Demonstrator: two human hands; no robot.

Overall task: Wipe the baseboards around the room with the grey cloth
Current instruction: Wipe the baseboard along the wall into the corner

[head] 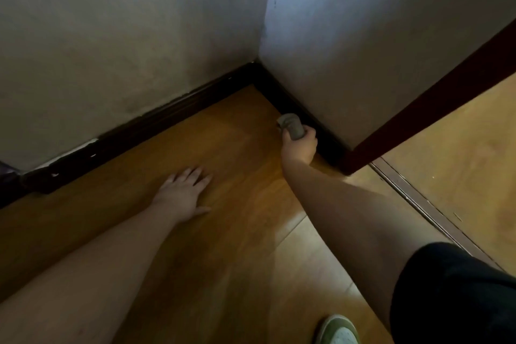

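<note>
A dark brown baseboard (156,123) runs along the left wall to the room corner, and a second stretch of baseboard (282,92) runs from the corner along the right wall. My right hand (299,146) is closed around a bunched grey cloth (291,125) and holds it against the right wall's baseboard, partway between the corner and the door frame. My left hand (183,190) lies flat on the wooden floor with fingers spread, holding nothing, a short way in front of the left baseboard.
A dark red door frame (430,106) ends the right wall, with a metal threshold strip (418,198) and more floor beyond. The left baseboard has chipped paint (69,153). My green and white shoe (339,329) and dark shorts (458,296) sit bottom right.
</note>
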